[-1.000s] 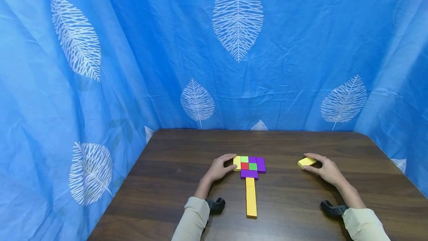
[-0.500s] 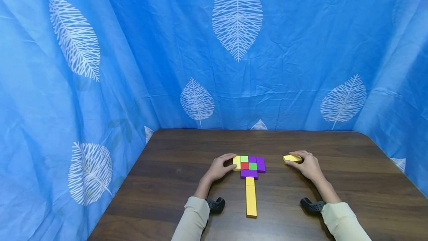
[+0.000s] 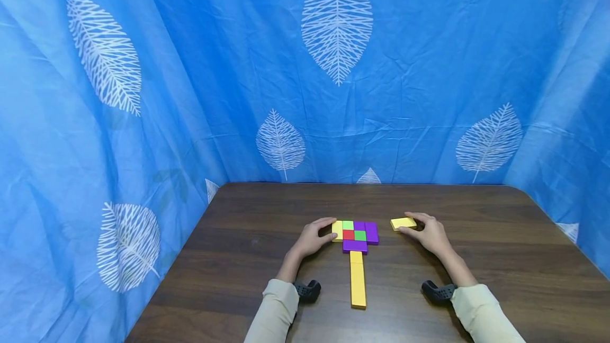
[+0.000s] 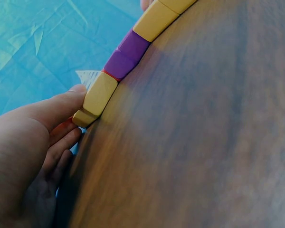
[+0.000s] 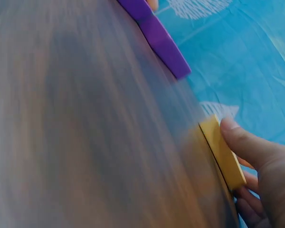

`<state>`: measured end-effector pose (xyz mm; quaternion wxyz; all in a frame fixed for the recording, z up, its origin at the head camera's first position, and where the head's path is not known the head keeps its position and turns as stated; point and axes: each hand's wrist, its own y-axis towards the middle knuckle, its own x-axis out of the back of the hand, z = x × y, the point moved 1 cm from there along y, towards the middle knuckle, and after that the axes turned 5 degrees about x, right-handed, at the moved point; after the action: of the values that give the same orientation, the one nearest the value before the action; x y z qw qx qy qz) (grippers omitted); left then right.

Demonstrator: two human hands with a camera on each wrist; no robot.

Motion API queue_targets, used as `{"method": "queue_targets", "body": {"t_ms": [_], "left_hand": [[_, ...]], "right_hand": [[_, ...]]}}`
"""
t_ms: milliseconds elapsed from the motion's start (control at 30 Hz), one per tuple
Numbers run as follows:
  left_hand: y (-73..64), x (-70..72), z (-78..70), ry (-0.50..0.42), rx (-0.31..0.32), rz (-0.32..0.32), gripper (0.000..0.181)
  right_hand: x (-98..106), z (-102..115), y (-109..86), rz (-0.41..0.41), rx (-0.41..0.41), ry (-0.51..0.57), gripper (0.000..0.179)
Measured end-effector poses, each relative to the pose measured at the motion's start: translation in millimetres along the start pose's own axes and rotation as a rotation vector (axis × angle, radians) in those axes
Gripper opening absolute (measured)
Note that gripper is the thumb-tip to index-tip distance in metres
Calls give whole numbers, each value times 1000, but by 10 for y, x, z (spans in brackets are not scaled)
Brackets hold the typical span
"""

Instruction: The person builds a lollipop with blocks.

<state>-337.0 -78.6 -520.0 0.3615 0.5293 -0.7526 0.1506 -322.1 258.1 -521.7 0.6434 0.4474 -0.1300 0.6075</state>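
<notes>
In the head view my left hand [image 3: 311,239] pinches a yellow block [image 3: 337,231] at the left end of a flat block pattern, thumb at the near edge and fingers at the far edge. The pattern joins a light green block [image 3: 348,225], a red block [image 3: 349,235], a green block [image 3: 360,235] and several purple blocks [image 3: 355,246]. My right hand [image 3: 432,234] grips another yellow block [image 3: 401,224] between thumb and fingers, apart from the pattern on its right. The right wrist view shows this yellow block [image 5: 222,152] low over the tabletop, a gap away from the purple block [image 5: 171,50].
A long yellow strip of blocks [image 3: 358,285] runs from the pattern toward the near side of the brown wooden table [image 3: 229,258]. Blue cloth [image 3: 405,94] with white leaf prints hangs behind and beside the table. Each wrist wears a black device [image 3: 308,292].
My right hand has carried its yellow block leftward, closer to the pattern, and the block has turned more level with it. My left hand stays at the same yellow block.
</notes>
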Motion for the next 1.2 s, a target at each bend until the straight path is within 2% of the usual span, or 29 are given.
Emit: {"method": "queue_targets", "body": {"t_ms": [200, 467, 700, 900, 1067, 1200], "left_hand": [[3, 15, 32, 2, 5, 0, 48], [-4, 21, 31, 7, 22, 2, 49], [-7, 21, 9, 12, 22, 7, 49], [-12, 24, 7, 3, 24, 7, 49], [-9, 15, 10, 18, 9, 4, 49], [-7, 13, 1, 15, 7, 3, 49]], "right_hand": [[89, -54, -55, 50, -5, -16, 44], [5, 24, -51, -36, 14, -21, 35], [-60, 46, -19, -62, -46, 49, 36], [-96, 147, 91, -104, -86, 128, 39], [-154, 326, 247, -123, -35, 175, 37], [-230, 470, 361, -116, 1, 171, 34]]}}
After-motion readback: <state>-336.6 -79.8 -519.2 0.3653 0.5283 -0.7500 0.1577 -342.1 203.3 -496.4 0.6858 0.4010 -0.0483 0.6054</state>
